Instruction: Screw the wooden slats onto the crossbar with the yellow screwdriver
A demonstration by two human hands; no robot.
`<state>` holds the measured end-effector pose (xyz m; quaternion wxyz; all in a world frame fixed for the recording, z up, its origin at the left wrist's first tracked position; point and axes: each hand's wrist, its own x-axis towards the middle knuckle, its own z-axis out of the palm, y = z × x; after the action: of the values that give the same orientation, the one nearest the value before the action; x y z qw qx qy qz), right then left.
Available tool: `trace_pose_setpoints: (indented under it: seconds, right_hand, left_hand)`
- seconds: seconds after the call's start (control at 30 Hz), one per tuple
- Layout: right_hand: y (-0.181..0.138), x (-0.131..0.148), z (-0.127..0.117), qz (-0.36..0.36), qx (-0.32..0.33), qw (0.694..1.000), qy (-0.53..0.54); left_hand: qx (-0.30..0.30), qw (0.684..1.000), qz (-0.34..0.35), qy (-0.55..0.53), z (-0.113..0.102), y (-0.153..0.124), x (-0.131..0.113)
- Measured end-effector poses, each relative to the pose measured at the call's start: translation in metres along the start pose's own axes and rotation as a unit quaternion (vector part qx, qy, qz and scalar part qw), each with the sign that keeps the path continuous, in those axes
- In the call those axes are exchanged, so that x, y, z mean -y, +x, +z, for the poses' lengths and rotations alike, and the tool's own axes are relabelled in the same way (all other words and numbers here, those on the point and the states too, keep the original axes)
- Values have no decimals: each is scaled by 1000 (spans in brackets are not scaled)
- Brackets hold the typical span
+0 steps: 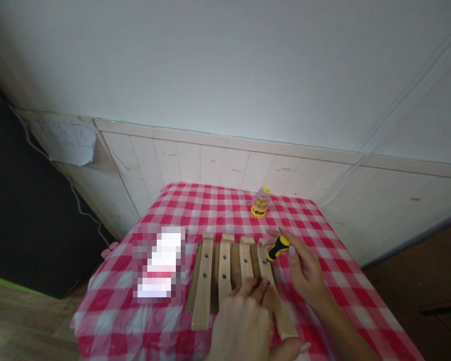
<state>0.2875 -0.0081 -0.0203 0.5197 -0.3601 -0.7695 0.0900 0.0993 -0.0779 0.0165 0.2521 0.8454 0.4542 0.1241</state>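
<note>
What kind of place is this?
Probably a room in somebody's home. There's a red-and-white checked tablecloth, painted wood panelling low on the wall, and what looks like a scribbled paper at the left.

Right hand holding black-and-yellow screwdriver, left hand on wooden slats, checked tablecloth

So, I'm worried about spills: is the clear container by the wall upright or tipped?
Upright: the container has its yellow base on the tablecloth, clear body above.

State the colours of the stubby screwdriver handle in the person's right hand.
The stubby screwdriver handle is yellow and black, best seen in the head view.
</note>
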Motion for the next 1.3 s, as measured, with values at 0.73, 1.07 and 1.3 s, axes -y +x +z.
trace_pose_setpoints:
  seconds: [0.73,1.07,1.3]
  right_hand:
    - [-4,-4,6,-31,-72,997,12]
    - [5,-3,-4,-48,3,998,-29]
    - [1,-9,2,-18,-73,997,-20]
  left_hand:
    - [3,1000,0,-5,0,0,-1]
    - [23,999,-21,-15,-5,0,-4]
    - [15,1000,-20,-15,-4,0,-3]
